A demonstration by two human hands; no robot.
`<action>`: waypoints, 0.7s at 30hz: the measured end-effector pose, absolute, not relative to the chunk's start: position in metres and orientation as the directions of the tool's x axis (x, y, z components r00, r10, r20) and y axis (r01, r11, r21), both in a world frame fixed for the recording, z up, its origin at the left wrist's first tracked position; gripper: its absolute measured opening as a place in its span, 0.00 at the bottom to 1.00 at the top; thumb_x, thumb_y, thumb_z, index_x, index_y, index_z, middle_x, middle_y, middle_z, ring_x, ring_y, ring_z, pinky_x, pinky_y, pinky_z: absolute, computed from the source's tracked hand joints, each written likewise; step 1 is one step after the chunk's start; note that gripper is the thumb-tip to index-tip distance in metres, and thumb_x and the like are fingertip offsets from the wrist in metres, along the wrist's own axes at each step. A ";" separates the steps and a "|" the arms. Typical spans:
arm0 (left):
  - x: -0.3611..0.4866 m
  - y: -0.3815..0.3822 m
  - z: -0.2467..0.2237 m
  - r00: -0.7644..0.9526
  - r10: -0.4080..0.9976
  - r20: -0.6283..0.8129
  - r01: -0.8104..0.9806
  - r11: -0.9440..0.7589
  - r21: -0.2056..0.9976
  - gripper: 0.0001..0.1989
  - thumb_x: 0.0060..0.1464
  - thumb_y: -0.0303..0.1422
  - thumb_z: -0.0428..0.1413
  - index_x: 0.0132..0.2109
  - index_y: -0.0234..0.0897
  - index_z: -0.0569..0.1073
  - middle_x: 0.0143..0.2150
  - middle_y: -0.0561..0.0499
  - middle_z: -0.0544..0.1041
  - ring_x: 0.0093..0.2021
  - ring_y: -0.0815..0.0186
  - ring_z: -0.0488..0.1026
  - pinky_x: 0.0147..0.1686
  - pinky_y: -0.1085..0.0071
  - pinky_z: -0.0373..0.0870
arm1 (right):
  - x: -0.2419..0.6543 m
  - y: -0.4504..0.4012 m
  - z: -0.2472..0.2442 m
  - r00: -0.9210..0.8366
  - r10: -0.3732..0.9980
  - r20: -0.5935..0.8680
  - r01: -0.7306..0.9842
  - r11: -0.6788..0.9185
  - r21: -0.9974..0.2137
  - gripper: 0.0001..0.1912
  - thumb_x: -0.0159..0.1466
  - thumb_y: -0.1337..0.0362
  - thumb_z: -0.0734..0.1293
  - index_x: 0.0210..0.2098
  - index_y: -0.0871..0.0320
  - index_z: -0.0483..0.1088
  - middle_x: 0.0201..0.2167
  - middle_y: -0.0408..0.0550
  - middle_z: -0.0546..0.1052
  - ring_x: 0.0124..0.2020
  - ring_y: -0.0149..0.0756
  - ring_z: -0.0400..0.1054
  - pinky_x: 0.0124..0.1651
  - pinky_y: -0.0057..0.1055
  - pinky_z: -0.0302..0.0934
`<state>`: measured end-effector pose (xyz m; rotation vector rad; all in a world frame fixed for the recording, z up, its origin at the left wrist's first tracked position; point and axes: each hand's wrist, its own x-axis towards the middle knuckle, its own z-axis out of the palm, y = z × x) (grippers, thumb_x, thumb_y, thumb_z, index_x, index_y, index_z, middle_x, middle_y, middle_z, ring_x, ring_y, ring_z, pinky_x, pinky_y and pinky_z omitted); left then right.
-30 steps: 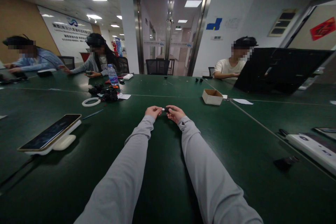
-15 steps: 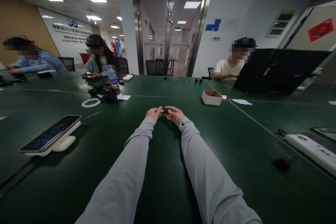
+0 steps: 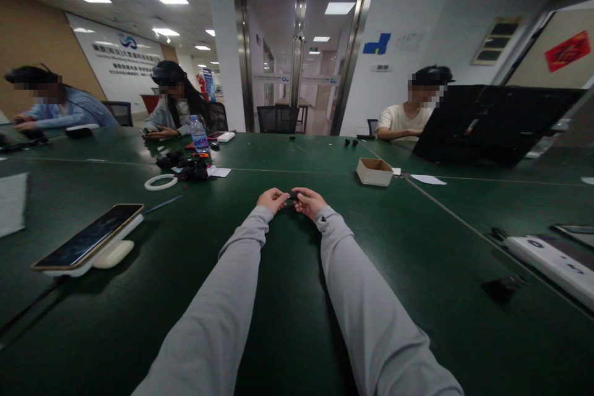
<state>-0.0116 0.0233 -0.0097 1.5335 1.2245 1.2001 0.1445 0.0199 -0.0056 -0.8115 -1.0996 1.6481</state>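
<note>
Straight ahead, at the ends of my outstretched arms, both hands meet around a small black object (image 3: 294,195) whose kind I cannot make out. My right hand (image 3: 310,202) pinches it between thumb and fingers and covers its right part. My left hand (image 3: 272,199) is closed, with its thumb and fingertips at the object's left end. Both hands are just over the green table (image 3: 290,272).
An open cardboard box (image 3: 374,173) stands to the right. Leftward are a phone (image 3: 93,232) on a stand, a white tape ring (image 3: 161,182), a water bottle (image 3: 199,135) and black gear (image 3: 185,166). A power strip (image 3: 552,263) lies right. Several people sit across the table.
The silvery part between my hands no longer shows; my left fingertips are closer around the black object. A pale sheet has come in at the left edge.
</note>
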 end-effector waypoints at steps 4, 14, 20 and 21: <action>-0.014 0.026 -0.011 0.054 0.985 0.166 0.330 -0.175 0.928 0.17 0.43 0.46 0.53 0.23 0.35 0.67 0.15 0.55 0.67 0.16 0.73 0.62 0.20 0.75 0.61 | 0.145 0.021 -0.007 -0.343 0.939 0.001 -0.349 -0.126 -0.929 0.10 0.56 0.72 0.62 0.38 0.59 0.66 0.16 0.42 0.70 0.18 0.27 0.65 0.23 0.25 0.61; -0.016 0.022 -0.004 0.004 0.994 0.110 0.560 -0.094 0.823 0.25 0.48 0.50 0.43 0.17 0.37 0.67 0.11 0.55 0.64 0.16 0.72 0.62 0.23 0.74 0.59 | 0.145 0.018 -0.006 -0.397 0.916 0.056 -0.334 -0.087 -0.938 0.13 0.53 0.70 0.65 0.39 0.59 0.66 0.18 0.41 0.70 0.19 0.26 0.65 0.25 0.26 0.61; -0.014 0.022 0.002 -0.051 0.997 0.053 0.547 -0.017 0.837 0.24 0.49 0.47 0.44 0.15 0.37 0.65 0.10 0.55 0.63 0.15 0.71 0.61 0.22 0.73 0.58 | 0.145 0.018 -0.007 -0.393 0.912 0.120 -0.332 -0.019 -0.943 0.16 0.51 0.69 0.66 0.40 0.57 0.66 0.21 0.41 0.70 0.20 0.26 0.65 0.24 0.26 0.61; -0.014 0.022 0.003 -0.059 0.997 0.047 0.544 -0.008 0.839 0.24 0.49 0.47 0.44 0.14 0.37 0.65 0.10 0.55 0.62 0.14 0.71 0.61 0.22 0.73 0.58 | 0.144 0.017 -0.007 -0.393 0.910 0.131 -0.334 -0.009 -0.942 0.17 0.50 0.69 0.67 0.40 0.57 0.66 0.22 0.41 0.70 0.20 0.26 0.65 0.24 0.26 0.61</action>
